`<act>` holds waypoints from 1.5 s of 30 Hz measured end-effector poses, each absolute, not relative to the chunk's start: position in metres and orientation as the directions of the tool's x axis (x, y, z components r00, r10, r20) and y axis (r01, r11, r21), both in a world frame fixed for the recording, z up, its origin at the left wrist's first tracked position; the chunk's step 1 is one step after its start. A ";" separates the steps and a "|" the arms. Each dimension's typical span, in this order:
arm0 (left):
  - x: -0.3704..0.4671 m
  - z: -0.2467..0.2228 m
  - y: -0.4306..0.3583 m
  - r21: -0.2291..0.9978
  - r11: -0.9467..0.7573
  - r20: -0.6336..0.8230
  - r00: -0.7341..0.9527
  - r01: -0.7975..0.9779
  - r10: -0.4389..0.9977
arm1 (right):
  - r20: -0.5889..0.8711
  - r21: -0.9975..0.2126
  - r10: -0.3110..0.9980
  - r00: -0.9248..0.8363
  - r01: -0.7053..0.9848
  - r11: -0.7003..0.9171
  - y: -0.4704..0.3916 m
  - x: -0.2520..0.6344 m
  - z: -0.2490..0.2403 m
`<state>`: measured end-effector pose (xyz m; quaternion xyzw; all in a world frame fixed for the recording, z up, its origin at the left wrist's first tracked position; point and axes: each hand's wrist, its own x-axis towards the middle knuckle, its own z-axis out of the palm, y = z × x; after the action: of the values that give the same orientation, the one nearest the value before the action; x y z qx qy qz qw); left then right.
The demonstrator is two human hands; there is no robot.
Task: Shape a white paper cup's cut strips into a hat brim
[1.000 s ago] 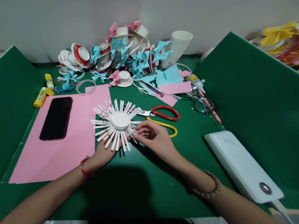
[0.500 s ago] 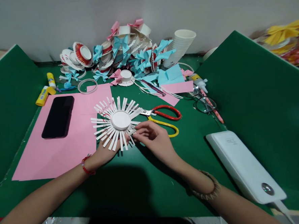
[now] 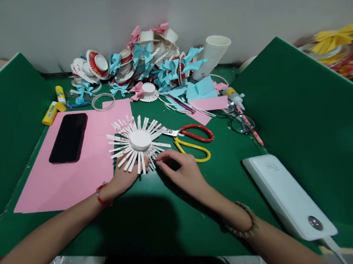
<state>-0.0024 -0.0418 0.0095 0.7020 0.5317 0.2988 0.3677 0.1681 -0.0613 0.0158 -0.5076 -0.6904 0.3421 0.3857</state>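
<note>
A white paper cup (image 3: 140,139), its wall cut into many narrow strips spread out like rays, is held just above the green table with its round base facing up. My left hand (image 3: 128,175) grips it from below; most of its fingers are hidden under the strips. At the lower right of the cup, my right hand (image 3: 183,169) pinches with thumb and forefinger at the end of one strip. Behind the right hand lie scissors (image 3: 193,141) with one red and one yellow handle, their blades partly behind the strips.
Pink paper sheets (image 3: 66,182) and a black phone (image 3: 68,137) lie at left, near glue sticks (image 3: 49,114). Finished paper hats with bows (image 3: 143,54) and stacked cups (image 3: 215,52) fill the back. Eyeglasses (image 3: 243,123) and a white power bank (image 3: 288,197) are at right; green panels flank the table.
The cut cup has tilted and shifted slightly left. My right hand has moved a little down and left, its fingertips now at a lower strip.
</note>
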 end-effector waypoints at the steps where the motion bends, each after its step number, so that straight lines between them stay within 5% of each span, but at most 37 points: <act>1: -0.001 0.013 -0.042 0.866 -0.125 -0.008 0.264 0.485 0.965 | 0.176 -0.863 0.964 -0.197 0.441 0.247 -0.061 0.168 0.015; 5: 0.002 0.021 -0.043 0.927 -0.012 -0.088 0.249 0.374 0.964 | 0.172 -0.886 0.973 -0.152 0.409 0.220 -0.061 0.166 0.013; 12: 0.002 0.021 -0.042 0.915 -0.080 -0.033 0.271 0.395 0.962 | 0.186 -0.904 0.976 -0.115 0.369 0.216 -0.063 0.163 0.011; 19: 0.002 0.023 -0.042 0.937 -0.053 -0.044 0.268 0.346 0.962 | 0.427 -0.711 0.854 -0.298 0.473 0.521 -0.067 0.167 0.009; 25: 0.003 0.019 -0.044 0.978 0.041 -0.095 0.263 0.202 0.960 | 0.480 -0.638 0.824 -0.301 0.525 0.563 -0.068 0.169 0.008; 31: 0.004 0.025 -0.043 0.939 -0.056 -0.038 0.263 0.340 0.964 | 0.525 -0.581 0.791 -0.314 0.547 0.602 -0.070 0.168 0.009; 38: 0.007 0.019 -0.045 0.975 0.092 -0.139 0.236 0.200 0.962 | 0.734 -0.182 0.603 -0.314 0.763 0.620 -0.068 0.167 0.010; 42: 0.004 0.017 -0.044 0.934 -0.005 -0.094 0.259 0.356 0.961 | 0.741 -0.109 0.578 -0.342 0.788 0.606 -0.068 0.165 0.011; 45: 0.003 0.018 -0.044 0.855 -0.123 -0.037 0.296 0.505 0.954 | 0.729 -0.172 0.630 -0.267 0.819 0.547 -0.071 0.161 0.012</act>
<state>0.0035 -0.0437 0.0183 0.6960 0.5240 0.2779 0.4047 0.1613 -0.0709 0.0122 -0.4605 -0.7867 -0.1205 0.3930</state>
